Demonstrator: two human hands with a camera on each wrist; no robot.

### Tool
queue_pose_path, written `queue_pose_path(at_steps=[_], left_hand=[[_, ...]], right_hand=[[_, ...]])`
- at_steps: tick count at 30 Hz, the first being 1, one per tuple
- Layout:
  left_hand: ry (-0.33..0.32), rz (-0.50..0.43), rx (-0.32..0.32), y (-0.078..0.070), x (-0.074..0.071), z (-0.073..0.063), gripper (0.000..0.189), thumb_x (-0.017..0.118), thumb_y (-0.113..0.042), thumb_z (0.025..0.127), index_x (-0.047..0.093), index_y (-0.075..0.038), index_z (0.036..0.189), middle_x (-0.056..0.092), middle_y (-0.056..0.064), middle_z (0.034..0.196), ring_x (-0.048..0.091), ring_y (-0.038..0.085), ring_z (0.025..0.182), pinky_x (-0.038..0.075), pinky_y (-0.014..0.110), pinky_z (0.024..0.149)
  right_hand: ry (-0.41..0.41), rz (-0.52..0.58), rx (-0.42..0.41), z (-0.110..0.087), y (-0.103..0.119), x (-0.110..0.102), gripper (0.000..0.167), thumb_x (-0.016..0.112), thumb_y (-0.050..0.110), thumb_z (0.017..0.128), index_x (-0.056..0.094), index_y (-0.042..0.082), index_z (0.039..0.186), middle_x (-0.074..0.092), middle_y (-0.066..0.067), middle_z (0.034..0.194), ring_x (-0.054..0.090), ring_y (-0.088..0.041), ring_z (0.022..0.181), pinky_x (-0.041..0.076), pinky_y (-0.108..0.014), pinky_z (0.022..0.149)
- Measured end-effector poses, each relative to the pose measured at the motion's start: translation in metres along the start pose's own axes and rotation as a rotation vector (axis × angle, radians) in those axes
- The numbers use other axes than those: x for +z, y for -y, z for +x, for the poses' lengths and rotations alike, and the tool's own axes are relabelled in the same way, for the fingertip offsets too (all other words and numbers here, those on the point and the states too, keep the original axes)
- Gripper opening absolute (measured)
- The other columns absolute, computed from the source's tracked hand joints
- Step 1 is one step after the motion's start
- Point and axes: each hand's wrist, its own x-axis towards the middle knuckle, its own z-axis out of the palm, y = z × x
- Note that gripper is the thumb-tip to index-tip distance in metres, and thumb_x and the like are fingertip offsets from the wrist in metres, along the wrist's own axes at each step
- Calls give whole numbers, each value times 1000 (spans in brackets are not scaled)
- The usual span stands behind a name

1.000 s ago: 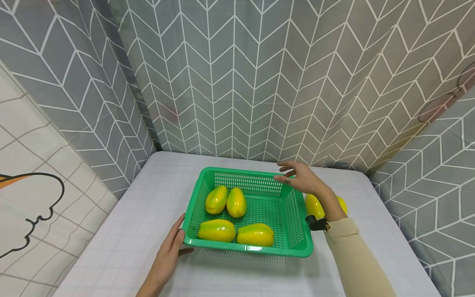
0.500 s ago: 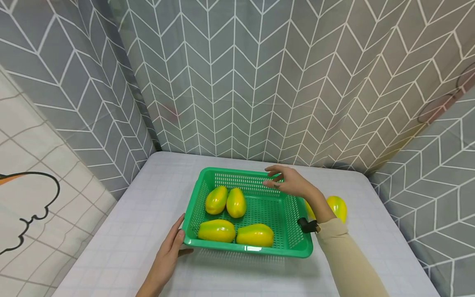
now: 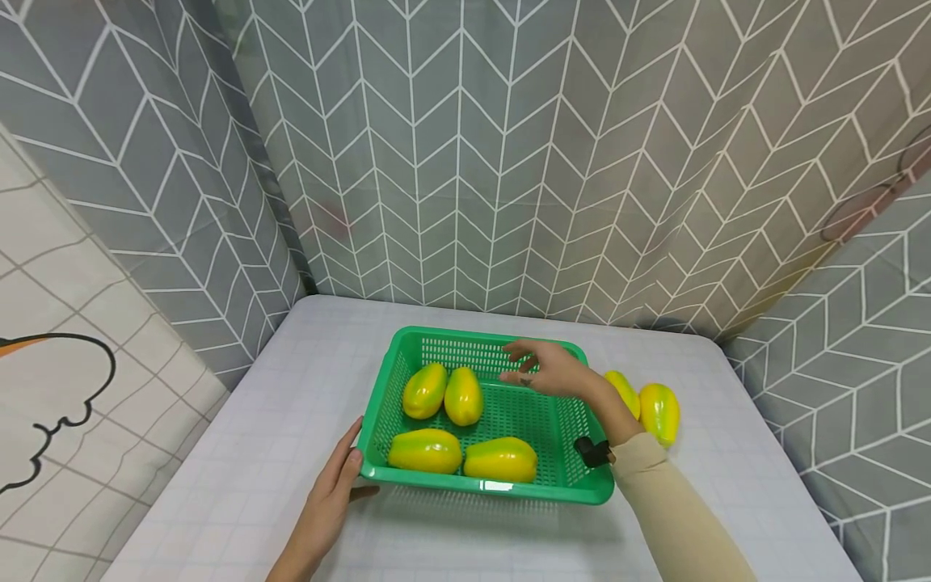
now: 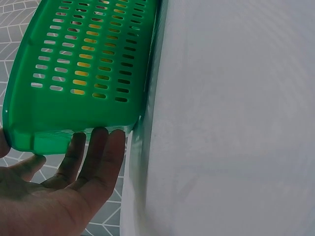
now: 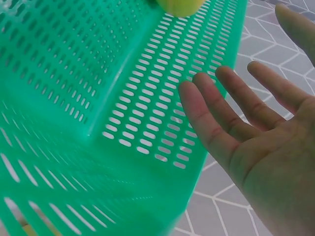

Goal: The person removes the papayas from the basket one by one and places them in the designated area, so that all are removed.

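Fingers (image 5: pixel 204 123) of the right hand (image 3: pixel 549 370) are spread apart and slightly bent, holding nothing, above the far right part of the green basket (image 3: pixel 520 416); whether they touch its far rim I cannot tell. At the near left corner, the left hand (image 3: pixel 327 493) holds the basket, thumb at the rim and the other fingers against the outer wall. The basket sits on the white table (image 3: pixel 240 469). Four papayas (image 3: pixel 425 391) lie inside it: two side by side on the far left, and a near pair (image 3: pixel 501 460) end to end along the near wall. Two more papayas (image 3: pixel 660 412) rest on the table just right of the basket, one partly behind the right forearm.

With the load gathered left and near, a pull or lift from that one held corner could twist the basket and send the smooth fruit rolling into the bare right side. If the right wrist or sleeve (image 3: pixel 676 501) swung back low, it might knock the outside pair toward the table's right edge, while a hard press on the far rim could tilt the basket
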Motion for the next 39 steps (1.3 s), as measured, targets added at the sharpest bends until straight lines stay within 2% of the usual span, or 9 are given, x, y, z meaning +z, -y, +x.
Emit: queue_pose_path(at_steps=[12, 19, 29, 39], left_hand=[[5, 10, -16, -3, 0, 0, 63, 34, -50, 115, 21, -23, 171, 21, 17, 178, 61, 37, 134, 65, 40, 91], [-1, 7, -10, -4, 0, 0, 62, 34, -48, 116, 21, -23, 171, 22, 18, 177, 61, 39, 135, 65, 42, 91], [-2, 14, -36, -4, 0, 0, 62, 35, -50, 115, 21, -26, 171, 26, 18, 176, 65, 32, 127, 65, 40, 91], [-3, 17, -35, -4, 0, -1, 62, 35, -50, 115, 22, -26, 171, 24, 17, 177, 64, 33, 128, 65, 39, 90]], right_hand=[[81, 18, 1, 1, -2, 7, 64, 71, 39, 102, 54, 1, 151, 66, -23, 141, 72, -35, 119, 62, -48, 99], [129, 4, -12, 4, -2, 13, 61, 71, 38, 102, 57, 1, 148, 68, -23, 138, 72, -35, 116, 62, -47, 98], [197, -18, -43, 7, 1, 24, 54, 71, 36, 103, 61, 3, 145, 72, -21, 134, 73, -36, 118, 61, -50, 99], [254, -21, -35, 8, -2, 34, 49, 72, 38, 102, 67, 7, 139, 72, -18, 133, 73, -34, 116, 62, -48, 96]])
